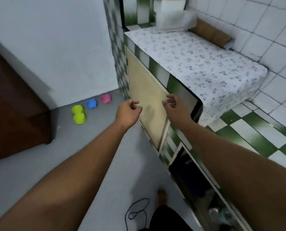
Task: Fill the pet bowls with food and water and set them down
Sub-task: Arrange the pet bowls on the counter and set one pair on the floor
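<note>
Three pet bowls stand on the grey floor by the white wall: a green double bowl, a blue bowl and a pink bowl. What is inside them I cannot tell. My left hand is stretched forward, right of the bowls and well apart from them, fingers loosely curled around nothing. My right hand hangs level with it in front of the beige cabinet door, fingers also loosely curled and empty.
A tiled counter with a patterned cloth runs along the right; a white bag and a brown roll lie on it. A dark wooden cabinet stands left. A black cord lies by my foot.
</note>
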`<control>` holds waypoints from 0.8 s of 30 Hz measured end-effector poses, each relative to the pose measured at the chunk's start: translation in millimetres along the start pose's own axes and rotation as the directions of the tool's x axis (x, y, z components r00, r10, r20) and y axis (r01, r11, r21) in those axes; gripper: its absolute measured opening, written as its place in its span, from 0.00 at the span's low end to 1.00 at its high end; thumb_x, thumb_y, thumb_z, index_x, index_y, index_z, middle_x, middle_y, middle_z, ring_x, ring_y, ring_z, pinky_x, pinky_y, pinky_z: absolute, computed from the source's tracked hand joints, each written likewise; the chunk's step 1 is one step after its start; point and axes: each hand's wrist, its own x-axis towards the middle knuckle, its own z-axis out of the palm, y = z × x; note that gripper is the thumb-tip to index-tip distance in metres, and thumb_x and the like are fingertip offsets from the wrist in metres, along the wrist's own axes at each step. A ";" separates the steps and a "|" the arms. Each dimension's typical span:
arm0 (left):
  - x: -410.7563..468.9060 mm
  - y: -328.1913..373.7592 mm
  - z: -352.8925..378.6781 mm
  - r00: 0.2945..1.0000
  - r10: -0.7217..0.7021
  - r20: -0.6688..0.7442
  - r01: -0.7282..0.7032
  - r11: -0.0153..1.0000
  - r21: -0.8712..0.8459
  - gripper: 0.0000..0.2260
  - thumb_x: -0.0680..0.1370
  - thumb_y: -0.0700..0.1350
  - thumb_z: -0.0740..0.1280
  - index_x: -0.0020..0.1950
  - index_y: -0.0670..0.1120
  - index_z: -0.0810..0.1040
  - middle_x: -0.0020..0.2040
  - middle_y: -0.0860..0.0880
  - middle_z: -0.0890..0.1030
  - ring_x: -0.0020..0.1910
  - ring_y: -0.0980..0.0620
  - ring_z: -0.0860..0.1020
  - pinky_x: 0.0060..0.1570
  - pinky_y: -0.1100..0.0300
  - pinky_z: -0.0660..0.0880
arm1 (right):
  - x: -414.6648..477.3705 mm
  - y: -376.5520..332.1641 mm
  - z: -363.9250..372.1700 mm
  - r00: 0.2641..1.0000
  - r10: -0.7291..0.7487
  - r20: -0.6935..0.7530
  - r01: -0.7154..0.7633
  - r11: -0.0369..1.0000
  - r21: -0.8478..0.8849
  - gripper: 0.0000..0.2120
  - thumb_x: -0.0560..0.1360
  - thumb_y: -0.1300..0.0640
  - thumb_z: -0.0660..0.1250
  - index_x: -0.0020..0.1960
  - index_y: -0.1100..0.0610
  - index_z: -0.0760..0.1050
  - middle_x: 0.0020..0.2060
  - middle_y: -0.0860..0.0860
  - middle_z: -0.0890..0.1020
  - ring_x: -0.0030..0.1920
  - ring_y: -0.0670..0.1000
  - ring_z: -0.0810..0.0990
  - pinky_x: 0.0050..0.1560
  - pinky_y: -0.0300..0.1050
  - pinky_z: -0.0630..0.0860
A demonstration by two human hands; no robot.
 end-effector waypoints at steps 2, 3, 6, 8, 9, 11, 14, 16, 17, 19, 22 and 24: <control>14.6 -14.2 -13.8 0.999 -0.033 -0.040 0.033 0.999 0.005 0.09 0.78 0.45 0.70 0.58 0.48 0.81 0.42 0.52 0.81 0.41 0.54 0.79 0.46 0.62 0.73 | 17.1 -4.3 23.7 0.999 -0.031 0.021 0.031 1.000 -0.003 0.14 0.79 0.47 0.66 0.63 0.50 0.75 0.53 0.46 0.80 0.46 0.41 0.79 0.50 0.40 0.77; 25.8 -22.4 -21.9 0.996 -0.054 -0.070 0.055 0.998 0.008 0.08 0.78 0.45 0.71 0.57 0.48 0.81 0.43 0.51 0.82 0.42 0.53 0.79 0.46 0.62 0.72 | 30.3 -7.5 38.7 0.998 -0.050 0.044 0.050 0.999 -0.001 0.14 0.78 0.48 0.67 0.63 0.50 0.75 0.52 0.46 0.80 0.44 0.39 0.78 0.48 0.37 0.76; 68.1 -42.4 -39.6 0.980 -0.113 -0.167 0.118 0.993 0.020 0.08 0.77 0.45 0.71 0.56 0.48 0.81 0.43 0.48 0.82 0.42 0.51 0.79 0.45 0.61 0.72 | 76.9 -18.2 76.1 0.987 -0.058 0.153 0.057 0.998 0.010 0.15 0.79 0.50 0.67 0.64 0.51 0.75 0.53 0.46 0.80 0.43 0.40 0.78 0.42 0.29 0.70; 96.5 -52.0 -48.0 0.960 -0.159 -0.230 0.162 0.987 -0.004 0.07 0.77 0.44 0.71 0.55 0.48 0.81 0.43 0.48 0.82 0.42 0.51 0.78 0.45 0.61 0.73 | 110.3 -22.8 98.6 0.972 -0.080 0.220 0.075 0.997 0.031 0.15 0.79 0.51 0.67 0.64 0.53 0.75 0.53 0.46 0.80 0.45 0.44 0.79 0.46 0.34 0.73; 109.7 -55.6 -51.2 0.951 -0.177 -0.254 0.180 0.984 -0.014 0.07 0.77 0.44 0.71 0.55 0.48 0.81 0.43 0.48 0.81 0.41 0.51 0.78 0.45 0.61 0.73 | 127.5 -23.9 109.6 0.966 -0.087 0.243 0.078 0.996 0.047 0.15 0.79 0.51 0.67 0.64 0.54 0.76 0.53 0.47 0.80 0.46 0.45 0.80 0.48 0.37 0.74; 133.0 -63.3 -55.5 0.931 -0.224 -0.289 0.225 0.974 -0.030 0.07 0.77 0.44 0.71 0.54 0.50 0.80 0.41 0.50 0.79 0.40 0.51 0.77 0.45 0.59 0.74 | 159.4 -24.3 130.0 0.953 -0.080 0.293 0.061 0.995 0.074 0.14 0.79 0.52 0.68 0.63 0.54 0.76 0.50 0.45 0.80 0.46 0.46 0.80 0.50 0.40 0.75; 164.2 -73.4 -63.5 0.897 -0.274 -0.347 0.267 0.961 -0.070 0.08 0.78 0.44 0.71 0.56 0.47 0.80 0.38 0.52 0.77 0.36 0.53 0.75 0.42 0.61 0.72 | 203.3 -28.4 157.9 0.930 -0.089 0.357 0.063 0.994 0.085 0.14 0.79 0.53 0.68 0.62 0.55 0.76 0.48 0.44 0.79 0.47 0.48 0.80 0.50 0.39 0.74; 181.6 -77.1 -70.4 0.882 -0.294 -0.367 0.289 0.955 -0.071 0.09 0.78 0.44 0.71 0.58 0.46 0.81 0.40 0.51 0.78 0.35 0.56 0.75 0.38 0.63 0.71 | 227.0 -31.9 175.5 0.924 -0.078 0.375 0.049 0.995 0.086 0.13 0.79 0.53 0.68 0.62 0.55 0.76 0.49 0.46 0.79 0.46 0.47 0.79 0.49 0.38 0.73; 189.0 -78.9 -74.3 0.876 -0.304 -0.375 0.300 0.951 -0.071 0.10 0.78 0.44 0.71 0.58 0.46 0.81 0.41 0.50 0.78 0.35 0.56 0.74 0.36 0.64 0.71 | 236.7 -33.3 184.6 0.920 -0.076 0.384 0.044 0.995 0.090 0.13 0.79 0.53 0.68 0.62 0.55 0.76 0.48 0.46 0.79 0.46 0.47 0.79 0.49 0.38 0.72; 206.3 -85.4 -82.4 0.862 -0.317 -0.394 0.315 0.946 -0.074 0.10 0.78 0.44 0.71 0.59 0.46 0.81 0.43 0.49 0.79 0.34 0.58 0.74 0.34 0.67 0.70 | 253.8 -35.4 203.0 0.913 -0.076 0.401 0.042 0.995 0.093 0.13 0.78 0.54 0.69 0.61 0.56 0.77 0.47 0.47 0.79 0.46 0.47 0.79 0.49 0.39 0.73; 238.2 -98.0 -96.8 0.847 -0.336 -0.412 0.336 0.939 -0.074 0.11 0.78 0.45 0.71 0.60 0.46 0.80 0.42 0.50 0.79 0.34 0.59 0.74 0.34 0.67 0.69 | 279.4 -40.5 230.4 0.895 -0.077 0.440 0.041 0.995 0.091 0.13 0.79 0.54 0.69 0.61 0.56 0.77 0.49 0.48 0.80 0.48 0.48 0.79 0.51 0.40 0.75; 260.9 -110.0 -106.1 0.842 -0.345 -0.415 0.345 0.935 -0.077 0.11 0.78 0.46 0.71 0.60 0.45 0.81 0.42 0.50 0.79 0.34 0.58 0.74 0.34 0.67 0.69 | 296.8 -45.7 249.8 0.882 -0.074 0.466 0.043 0.996 0.077 0.13 0.79 0.54 0.68 0.62 0.56 0.76 0.50 0.49 0.80 0.49 0.48 0.79 0.49 0.38 0.73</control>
